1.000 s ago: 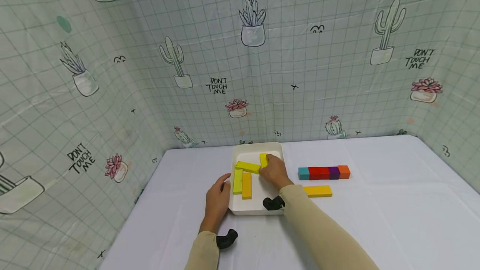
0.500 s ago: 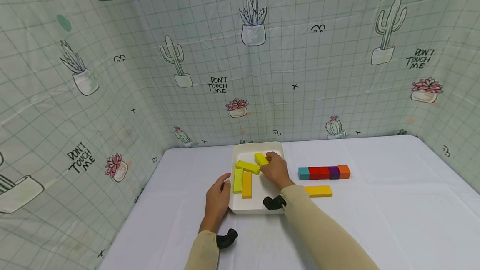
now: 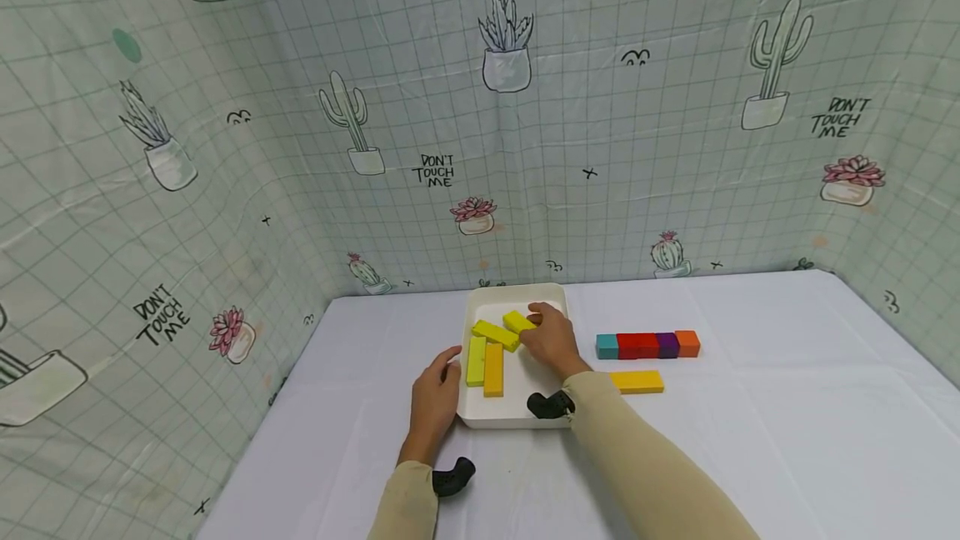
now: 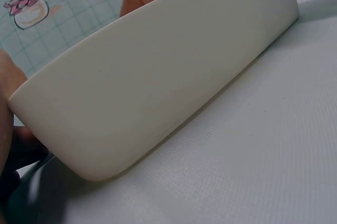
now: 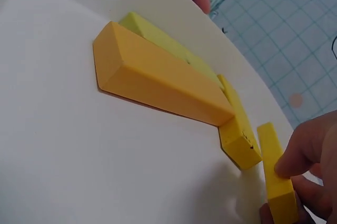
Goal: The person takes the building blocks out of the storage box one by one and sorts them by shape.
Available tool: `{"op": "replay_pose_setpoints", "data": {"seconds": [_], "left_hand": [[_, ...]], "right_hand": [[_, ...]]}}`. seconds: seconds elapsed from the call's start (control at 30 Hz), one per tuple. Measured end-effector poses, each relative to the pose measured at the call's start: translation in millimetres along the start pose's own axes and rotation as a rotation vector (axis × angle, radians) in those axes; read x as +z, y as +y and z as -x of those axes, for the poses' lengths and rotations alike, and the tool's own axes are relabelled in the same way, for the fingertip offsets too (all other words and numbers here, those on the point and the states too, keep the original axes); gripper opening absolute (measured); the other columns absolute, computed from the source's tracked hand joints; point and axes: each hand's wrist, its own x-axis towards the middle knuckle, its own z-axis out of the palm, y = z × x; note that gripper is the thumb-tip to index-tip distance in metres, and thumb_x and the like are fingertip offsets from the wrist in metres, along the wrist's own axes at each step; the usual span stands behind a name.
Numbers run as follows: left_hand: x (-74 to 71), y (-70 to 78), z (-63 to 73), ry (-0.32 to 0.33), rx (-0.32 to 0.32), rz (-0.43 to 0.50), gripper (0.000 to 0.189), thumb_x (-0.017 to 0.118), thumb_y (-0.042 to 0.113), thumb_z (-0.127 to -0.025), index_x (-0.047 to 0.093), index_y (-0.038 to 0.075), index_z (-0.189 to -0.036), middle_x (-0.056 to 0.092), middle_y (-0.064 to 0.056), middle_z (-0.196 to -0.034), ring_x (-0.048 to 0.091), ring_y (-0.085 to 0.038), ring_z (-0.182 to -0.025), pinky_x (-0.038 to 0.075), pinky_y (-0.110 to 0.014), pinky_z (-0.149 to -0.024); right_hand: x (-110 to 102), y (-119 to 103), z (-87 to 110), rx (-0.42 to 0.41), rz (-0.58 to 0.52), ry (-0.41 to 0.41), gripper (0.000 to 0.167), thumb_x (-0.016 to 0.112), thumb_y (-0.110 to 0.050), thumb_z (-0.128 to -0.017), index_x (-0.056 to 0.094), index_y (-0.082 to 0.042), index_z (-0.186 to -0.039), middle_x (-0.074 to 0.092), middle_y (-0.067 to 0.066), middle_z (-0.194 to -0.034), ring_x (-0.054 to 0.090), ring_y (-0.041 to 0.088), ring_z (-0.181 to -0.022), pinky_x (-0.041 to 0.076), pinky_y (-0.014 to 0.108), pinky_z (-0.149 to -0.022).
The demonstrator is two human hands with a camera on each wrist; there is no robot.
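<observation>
A white tray (image 3: pixel 517 422) holds several block-shaped sticks. My right hand (image 3: pixel 551 344) is inside it and pinches a yellow block (image 3: pixel 519 322), which lies slanted. In the right wrist view, a finger presses on top of this block (image 5: pixel 271 155) while others bend round its near end. Just left of it is another slanted yellow block (image 3: pixel 495 334). Upright in the tray stand a lime-yellow block (image 3: pixel 476 361) and an orange-yellow block (image 3: pixel 492 369), side by side. Outside the left wall, my left hand (image 3: pixel 435 398) touches the tray's rim with relaxed fingers.
Right of the tray lies a row of teal (image 3: pixel 607 347), red (image 3: pixel 637 346), purple (image 3: pixel 667 346) and orange (image 3: pixel 687 344) blocks. A yellow-orange block (image 3: pixel 637 382) lies nearer, partly behind the right sleeve. A patterned curtain (image 3: pixel 525 148) hangs behind the white table (image 3: pixel 787 407).
The yellow block at my right hand has turned from nearly upright to slanted and slid left, toward the other slanted block. My left hand has stayed at the tray's left side.
</observation>
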Motion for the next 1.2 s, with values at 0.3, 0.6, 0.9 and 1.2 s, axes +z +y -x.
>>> {"op": "replay_pose_setpoints", "data": {"seconds": [0.3, 0.6, 0.9, 1.2], "left_hand": [[0.8, -0.6, 1.4, -0.004, -0.001, 0.006, 0.036, 0.05, 0.026, -0.104, 0.063, 0.021, -0.137, 0.064, -0.006, -0.13, 0.057, -0.027, -0.122, 0.042, -0.053, -0.106], [0.1, -2.2, 2.5, -0.004, 0.023, 0.017, 0.036, 0.05, 0.026, -0.103, 0.064, 0.02, -0.136, 0.067, -0.005, -0.124, 0.059, -0.026, -0.118, 0.044, -0.052, -0.104], [-0.5, -0.1, 2.8, -0.002, 0.003, 0.01, 0.037, 0.049, 0.027, -0.104, 0.063, 0.022, -0.137, 0.066, -0.005, -0.126, 0.058, -0.026, -0.119, 0.043, -0.054, -0.104], [-1.6, 2.3, 3.4, 0.004, 0.016, 0.004, 0.037, 0.049, 0.027, -0.104, 0.063, 0.021, -0.137, 0.067, -0.006, -0.125, 0.059, -0.026, -0.115, 0.044, -0.053, -0.103]], "right_hand": [[-2, 1, 0.8, -0.001, -0.085, 0.035, 0.041, 0.066, -0.007, -0.089, 0.06, 0.002, -0.129, 0.064, 0.016, -0.127, 0.058, 0.032, -0.117, 0.046, 0.045, -0.105], [-18, -19, 11.0, -0.034, -0.335, 0.017, 0.035, 0.065, -0.006, -0.092, 0.063, -0.002, -0.126, 0.061, 0.013, -0.129, 0.057, 0.03, -0.117, 0.049, 0.041, -0.102], [-31, -20, 21.3, -0.028, -0.375, 0.009, 0.033, 0.063, -0.004, -0.093, 0.065, -0.005, -0.126, 0.061, 0.01, -0.129, 0.056, 0.029, -0.115, 0.048, 0.04, -0.103], [-35, -9, 32.5, -0.018, -0.465, 0.071, 0.029, 0.061, -0.003, -0.092, 0.068, -0.005, -0.12, 0.063, 0.011, -0.126, 0.057, 0.029, -0.113, 0.048, 0.039, -0.103]]}}
